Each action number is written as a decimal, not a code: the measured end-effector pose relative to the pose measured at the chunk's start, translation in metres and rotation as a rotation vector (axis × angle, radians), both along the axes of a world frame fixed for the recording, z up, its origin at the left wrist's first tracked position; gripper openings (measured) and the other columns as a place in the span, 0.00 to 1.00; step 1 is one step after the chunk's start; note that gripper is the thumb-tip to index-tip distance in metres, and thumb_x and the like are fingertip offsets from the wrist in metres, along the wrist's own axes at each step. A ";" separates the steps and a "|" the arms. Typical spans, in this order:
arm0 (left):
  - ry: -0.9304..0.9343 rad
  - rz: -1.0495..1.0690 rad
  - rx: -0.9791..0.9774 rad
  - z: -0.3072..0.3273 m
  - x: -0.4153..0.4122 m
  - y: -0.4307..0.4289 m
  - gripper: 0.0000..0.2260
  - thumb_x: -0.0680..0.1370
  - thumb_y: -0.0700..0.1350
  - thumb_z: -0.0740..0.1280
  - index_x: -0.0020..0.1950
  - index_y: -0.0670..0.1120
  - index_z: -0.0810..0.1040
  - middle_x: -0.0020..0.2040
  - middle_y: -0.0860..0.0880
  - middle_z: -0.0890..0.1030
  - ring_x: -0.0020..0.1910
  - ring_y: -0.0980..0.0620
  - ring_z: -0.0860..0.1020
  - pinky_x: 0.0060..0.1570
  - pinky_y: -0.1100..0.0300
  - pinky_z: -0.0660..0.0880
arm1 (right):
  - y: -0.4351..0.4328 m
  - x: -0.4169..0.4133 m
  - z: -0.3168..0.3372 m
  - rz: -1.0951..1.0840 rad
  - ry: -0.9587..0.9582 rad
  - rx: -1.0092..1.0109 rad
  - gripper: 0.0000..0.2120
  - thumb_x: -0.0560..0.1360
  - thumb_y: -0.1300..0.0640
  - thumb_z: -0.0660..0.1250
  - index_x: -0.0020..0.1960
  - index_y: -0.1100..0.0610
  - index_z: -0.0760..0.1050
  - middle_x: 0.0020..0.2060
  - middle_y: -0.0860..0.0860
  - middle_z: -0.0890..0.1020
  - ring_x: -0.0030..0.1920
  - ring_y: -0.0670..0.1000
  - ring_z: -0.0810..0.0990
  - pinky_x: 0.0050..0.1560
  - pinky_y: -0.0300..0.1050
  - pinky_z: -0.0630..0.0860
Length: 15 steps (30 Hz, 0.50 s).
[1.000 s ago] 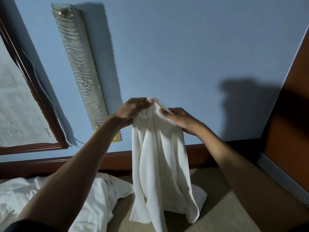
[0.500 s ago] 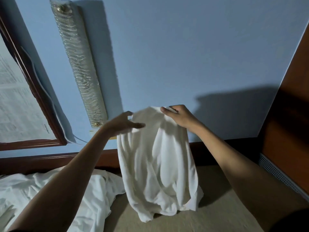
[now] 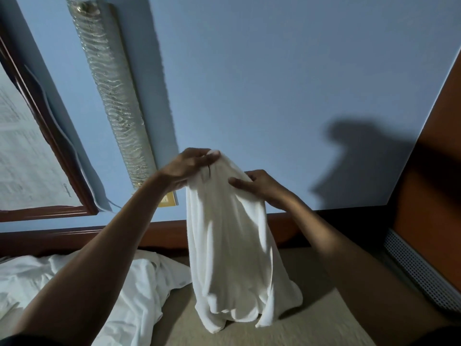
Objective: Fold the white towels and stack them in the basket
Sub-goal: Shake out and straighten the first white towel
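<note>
A person's left hand (image 3: pixel 192 166) pinches the top of a white towel (image 3: pixel 229 245) while the right hand (image 3: pixel 260 187) grips its edge just below, thumb in front, apparently lifting it clear to find the corners for a fold. The soft, limp cloth hangs in long pleats, its hem bunched on the beige surface (image 3: pixel 311 328) beside a crumpled white pile (image 3: pixel 112 283); no basket is in view.

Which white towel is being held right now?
The hanging towel, gripped at its top by the left hand and right hand; the other towel lies crumpled at lower left.
</note>
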<state>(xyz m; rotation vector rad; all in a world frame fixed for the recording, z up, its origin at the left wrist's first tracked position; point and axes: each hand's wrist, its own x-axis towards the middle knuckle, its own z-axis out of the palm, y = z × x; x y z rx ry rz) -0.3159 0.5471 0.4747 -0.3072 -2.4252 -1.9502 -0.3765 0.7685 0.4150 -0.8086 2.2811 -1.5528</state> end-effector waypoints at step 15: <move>-0.198 0.101 -0.701 -0.034 -0.033 -0.034 0.34 0.70 0.60 0.79 0.72 0.56 0.71 0.48 0.46 0.83 0.42 0.56 0.78 0.43 0.61 0.73 | -0.019 -0.022 0.029 -0.123 0.240 -0.003 0.38 0.74 0.35 0.71 0.36 0.69 0.61 0.32 0.55 0.60 0.32 0.52 0.59 0.29 0.40 0.57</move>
